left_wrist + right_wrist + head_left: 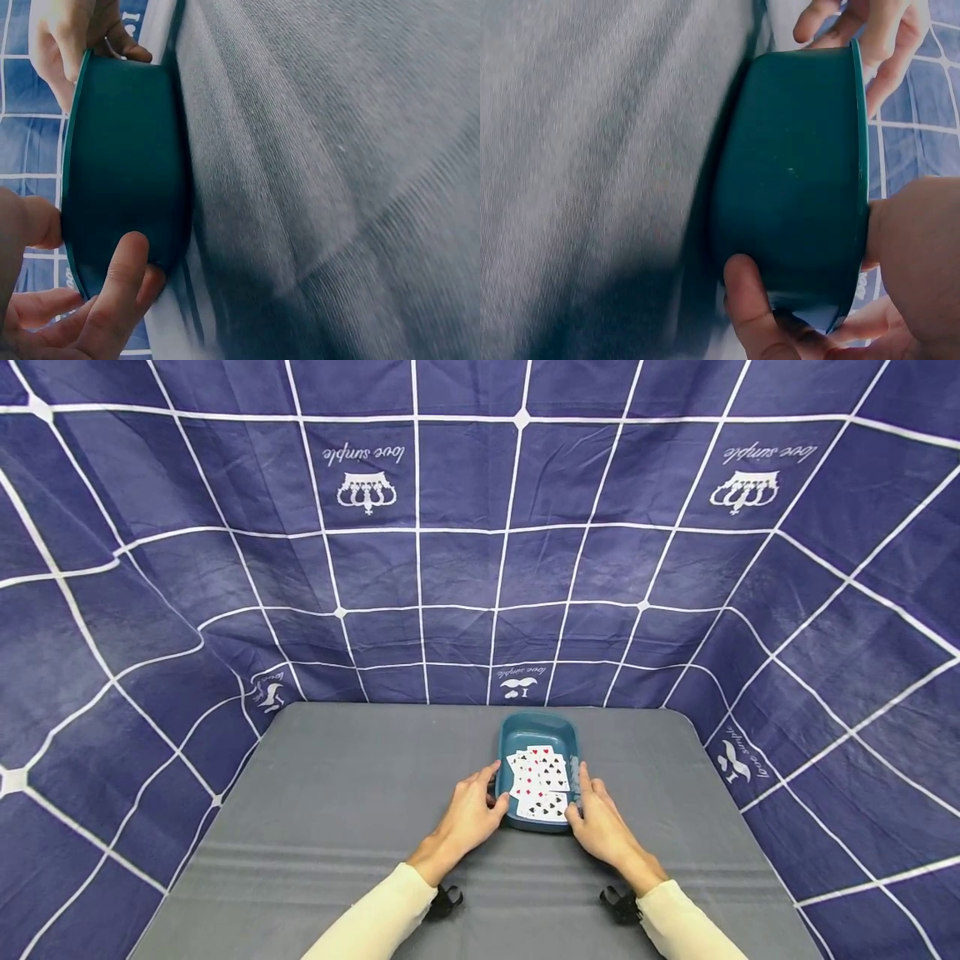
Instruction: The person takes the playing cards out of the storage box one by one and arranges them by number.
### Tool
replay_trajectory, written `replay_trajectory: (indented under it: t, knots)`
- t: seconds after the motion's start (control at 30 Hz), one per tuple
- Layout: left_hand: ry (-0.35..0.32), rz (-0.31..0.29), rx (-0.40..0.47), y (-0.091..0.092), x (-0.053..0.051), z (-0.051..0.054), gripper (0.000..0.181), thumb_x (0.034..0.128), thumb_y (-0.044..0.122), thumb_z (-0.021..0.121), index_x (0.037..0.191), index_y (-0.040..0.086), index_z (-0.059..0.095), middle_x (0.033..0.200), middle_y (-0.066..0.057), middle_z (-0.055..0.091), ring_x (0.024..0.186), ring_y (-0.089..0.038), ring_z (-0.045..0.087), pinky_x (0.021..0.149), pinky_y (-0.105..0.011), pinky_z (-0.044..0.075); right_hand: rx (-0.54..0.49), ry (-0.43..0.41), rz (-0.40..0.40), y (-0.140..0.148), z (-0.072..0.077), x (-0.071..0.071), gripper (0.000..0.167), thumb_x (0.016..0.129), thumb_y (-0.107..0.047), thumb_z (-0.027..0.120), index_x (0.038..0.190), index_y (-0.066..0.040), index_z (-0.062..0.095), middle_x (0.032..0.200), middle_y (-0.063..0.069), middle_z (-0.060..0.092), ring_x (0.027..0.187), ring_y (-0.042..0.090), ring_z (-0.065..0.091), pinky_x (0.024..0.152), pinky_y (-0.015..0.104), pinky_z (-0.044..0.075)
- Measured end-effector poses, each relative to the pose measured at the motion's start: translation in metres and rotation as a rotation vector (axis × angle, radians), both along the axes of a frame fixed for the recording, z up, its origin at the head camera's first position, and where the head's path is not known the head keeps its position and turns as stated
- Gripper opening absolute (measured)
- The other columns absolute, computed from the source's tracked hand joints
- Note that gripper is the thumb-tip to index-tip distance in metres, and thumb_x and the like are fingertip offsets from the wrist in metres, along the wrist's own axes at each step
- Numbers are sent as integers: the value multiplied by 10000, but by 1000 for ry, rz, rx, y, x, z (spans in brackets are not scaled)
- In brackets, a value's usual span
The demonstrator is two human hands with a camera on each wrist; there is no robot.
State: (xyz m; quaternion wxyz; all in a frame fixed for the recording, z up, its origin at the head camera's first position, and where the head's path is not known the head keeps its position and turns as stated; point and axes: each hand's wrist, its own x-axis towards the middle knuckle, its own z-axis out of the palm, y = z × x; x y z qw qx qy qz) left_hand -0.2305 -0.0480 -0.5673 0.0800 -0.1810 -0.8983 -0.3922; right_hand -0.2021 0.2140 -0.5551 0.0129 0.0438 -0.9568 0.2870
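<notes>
A teal plastic tray (536, 732) with rounded corners sits at or just above the table, slightly right of centre in the head view. Several playing cards (540, 781) lie face up and overlapping inside it, some red-suited and some black. On the tray's left side my left hand (468, 810) grips it, thumb at the rim and fingers along the outer wall. My right hand (602, 828) holds the right side in a similar way. Both wrist views show the tray's near outer wall (127, 150) with fingers (750, 300) pressed against it. The tray's underside is hidden.
A grey cloth-covered table (360, 777) extends around the tray, with creases running across its near part. Blue fabric (450, 568) with white grid lines walls in the back and both sides. Black straps (445, 902) show at the wrists, below pale sleeves (375, 914).
</notes>
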Motion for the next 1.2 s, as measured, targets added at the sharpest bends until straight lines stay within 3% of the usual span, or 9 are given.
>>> replay_trajectory:
  t: [0.33, 0.47, 0.7, 0.8, 1.0, 1.2]
  knots:
    - [-70, 9, -26, -25, 6, 3, 732, 1007, 54, 756, 1696, -52, 536, 1519, -274, 731, 977, -166, 790, 834, -318, 637, -22, -2, 58, -19, 1, 5, 833, 1123, -105, 685, 1789, 138, 246, 1566, 328, 599, 1334, 376, 685, 1193, 610, 551]
    - [-84, 15, -61, -38, 9, 3, 778, 992, 69, 758, 1720, -43, 507, 1525, -257, 732, 994, -153, 746, 923, -400, 641, -35, -6, 84, -29, 1, 6, 839, 1128, -126, 700, 1791, 129, 253, 1572, 326, 602, 1368, 385, 690, 1210, 612, 549]
    - [-128, 44, -61, -57, 16, 3, 812, 975, 76, 748, 1742, -12, 495, 1627, -295, 671, 1139, -256, 794, 1106, -549, 629, -71, -28, 106, -44, -1, 8, 863, 1141, -195, 720, 1805, 100, 254, 1566, 309, 608, 1323, 330, 694, 1183, 594, 560]
    - [-126, 43, -63, -61, 18, 3, 807, 979, 64, 750, 1741, -10, 496, 1647, -320, 646, 1154, -264, 805, 1104, -566, 634, -72, -34, 106, -48, -2, 10, 878, 1142, -216, 732, 1810, 89, 252, 1542, 284, 621, 1265, 290, 690, 1167, 574, 567]
    - [-125, 49, -79, -68, 20, 2, 809, 984, 70, 746, 1750, 12, 493, 1596, -289, 691, 1053, -166, 763, 1048, -520, 635, -62, -31, 118, -53, -3, 11, 880, 1145, -222, 741, 1810, 89, 256, 1526, 272, 625, 1276, 283, 690, 1160, 570, 569]
    - [-147, 44, -71, -72, 21, 3, 823, 985, 80, 747, 1762, 33, 480, 1610, -293, 678, 1128, -230, 787, 1114, -582, 619, -77, -24, 129, -56, -2, 11, 879, 1143, -218, 749, 1803, 101, 265, 1537, 280, 615, 1274, 281, 682, 1160, 579, 564]
